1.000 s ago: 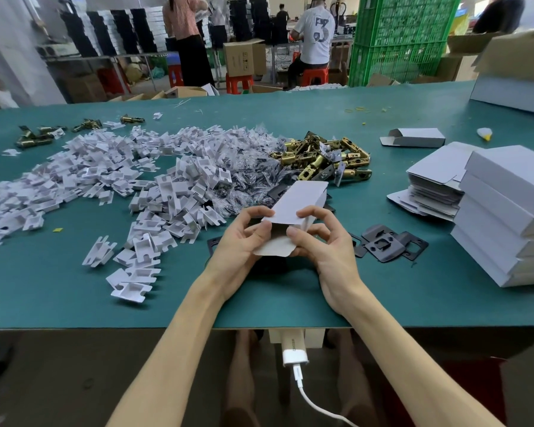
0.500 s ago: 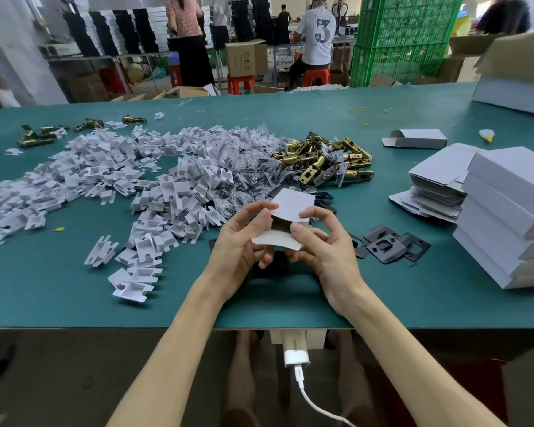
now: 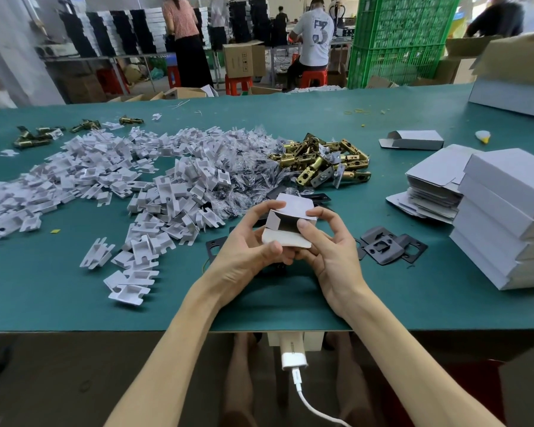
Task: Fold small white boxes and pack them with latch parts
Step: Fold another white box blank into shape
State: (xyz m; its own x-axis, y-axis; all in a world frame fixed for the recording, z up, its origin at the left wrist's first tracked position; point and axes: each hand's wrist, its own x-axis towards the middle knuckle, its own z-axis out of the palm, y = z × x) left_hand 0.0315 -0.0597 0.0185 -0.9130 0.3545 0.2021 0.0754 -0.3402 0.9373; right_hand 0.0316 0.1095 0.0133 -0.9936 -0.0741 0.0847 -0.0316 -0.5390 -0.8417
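Observation:
A small white box (image 3: 285, 238) is held above the green table (image 3: 59, 291), its open end facing me with flaps spread. My left hand (image 3: 247, 251) grips its left side, thumb under the lower flap. My right hand (image 3: 324, 245) holds the right side, thumb pressing on the box's open edge. A heap of brass latch parts (image 3: 321, 161) lies beyond the box. Black metal plates (image 3: 389, 248) lie right of my right hand. Flat box blanks (image 3: 432, 186) and a stack of folded white boxes (image 3: 506, 217) stand at the right.
A wide spread of white cardboard inserts (image 3: 105, 180) and clear bags covers the left and middle of the table. One folded box (image 3: 413, 140) lies at the back right. People work at benches behind. A white cable (image 3: 302, 392) hangs below the table edge.
The box has been tipped up from lying long and flat so its open end faces me, and it has come slightly nearer. Both hands shifted their hold on it.

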